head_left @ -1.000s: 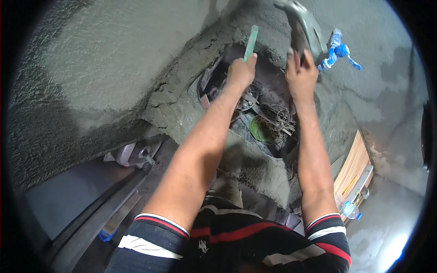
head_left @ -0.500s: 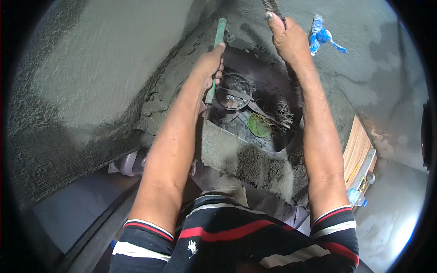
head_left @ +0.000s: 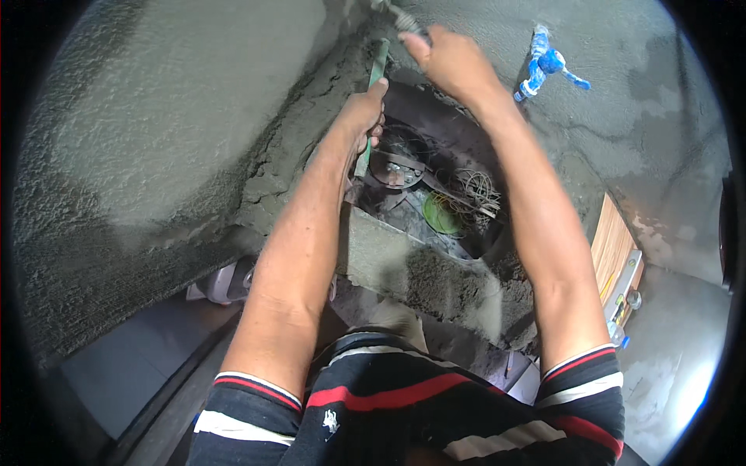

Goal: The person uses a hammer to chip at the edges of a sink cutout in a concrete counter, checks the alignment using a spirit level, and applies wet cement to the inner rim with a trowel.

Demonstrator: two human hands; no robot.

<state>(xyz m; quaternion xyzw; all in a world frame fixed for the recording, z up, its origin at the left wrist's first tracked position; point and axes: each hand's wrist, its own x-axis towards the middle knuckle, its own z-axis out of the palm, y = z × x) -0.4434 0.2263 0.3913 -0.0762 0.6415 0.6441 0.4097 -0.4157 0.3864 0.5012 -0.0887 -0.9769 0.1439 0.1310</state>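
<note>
My left hand (head_left: pixel 365 114) is closed round a long flat green bar (head_left: pixel 380 58), which stands tilted along the left edge of a recess in the wet grey mortar. Farther up and to the right, my right hand (head_left: pixel 453 60) grips a tool with a ribbed handle (head_left: pixel 410 25). That tool's grey end points up and left, past the bar's upper tip; its kind is not clear. Inside the recess lie a round metal-rimmed piece (head_left: pixel 398 171), a green disc (head_left: pixel 443 213) and a tangle of thin wire (head_left: pixel 475 189).
A blue-and-white valve (head_left: pixel 550 62) sticks out of the plastered wall on the right. A mortar-covered ledge (head_left: pixel 420 264) runs along the recess's near side. Lower right are a wooden board (head_left: pixel 612 241), a spirit level (head_left: pixel 622 287) and a plastic bottle (head_left: pixel 618 334).
My right hand has swung left with the ribbed-handled tool, whose far end now lies near the top of the green bar. My left hand and the bar have barely shifted.
</note>
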